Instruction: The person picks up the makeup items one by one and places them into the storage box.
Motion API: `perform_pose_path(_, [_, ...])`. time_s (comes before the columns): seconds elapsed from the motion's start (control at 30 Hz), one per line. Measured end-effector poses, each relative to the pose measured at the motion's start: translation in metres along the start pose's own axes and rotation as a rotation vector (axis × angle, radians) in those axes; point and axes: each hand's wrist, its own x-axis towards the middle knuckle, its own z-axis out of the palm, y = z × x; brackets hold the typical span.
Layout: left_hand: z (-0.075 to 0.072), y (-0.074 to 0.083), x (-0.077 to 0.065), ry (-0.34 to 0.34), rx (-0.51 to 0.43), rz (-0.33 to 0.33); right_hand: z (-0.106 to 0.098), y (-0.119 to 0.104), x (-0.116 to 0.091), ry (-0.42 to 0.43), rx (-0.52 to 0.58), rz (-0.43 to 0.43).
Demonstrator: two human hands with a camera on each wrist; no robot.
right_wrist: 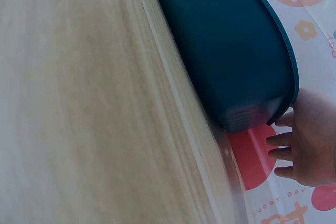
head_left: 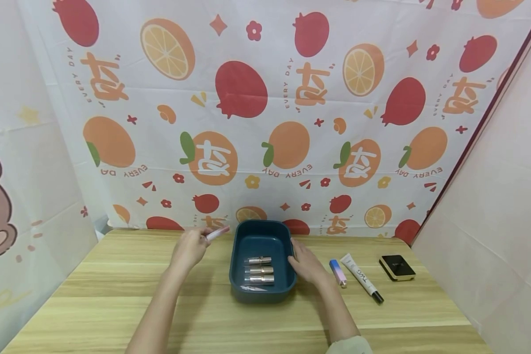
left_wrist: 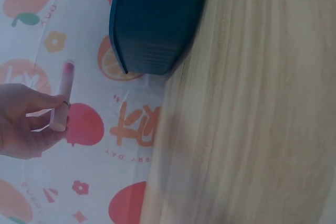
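Observation:
My left hand [head_left: 190, 250] is raised above the table left of the bin and pinches a slim pale-pink lip gloss tube [left_wrist: 62, 98] with a darker pink tip between thumb and fingers. The tube points up and toward the bin. A deep dark-blue plastic bin [head_left: 263, 297] stands in the middle. Inside it, several lipsticks with gold bodies and clear ends [head_left: 260, 270] lie side by side near the front. My right hand [head_left: 309, 263] holds the bin's right rim, its thumb over the edge; in the right wrist view the fingers [right_wrist: 283, 153] spread outside the bin's corner.
Right of the bin lie a blue-pink lipstick [head_left: 338, 273], a white TWG tube [head_left: 362, 278] with a black cap and a black square compact [head_left: 397, 267]. A fruit-printed cloth [head_left: 248, 147] hangs along the rear edge of the wooden table [head_left: 248, 329].

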Motion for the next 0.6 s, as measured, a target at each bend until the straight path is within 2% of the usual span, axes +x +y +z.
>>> perform_pose_path(0.27, [0.011, 0.007, 0.002, 0.003, 0.028, 0.059, -0.002, -0.002, 0.000, -0.004, 0.007, 0.004])
perform_pose_path(0.6, [0.025, 0.014, 0.004, -0.002, 0.069, 0.103, 0.000, -0.001, 0.001, -0.005, 0.008, 0.005])
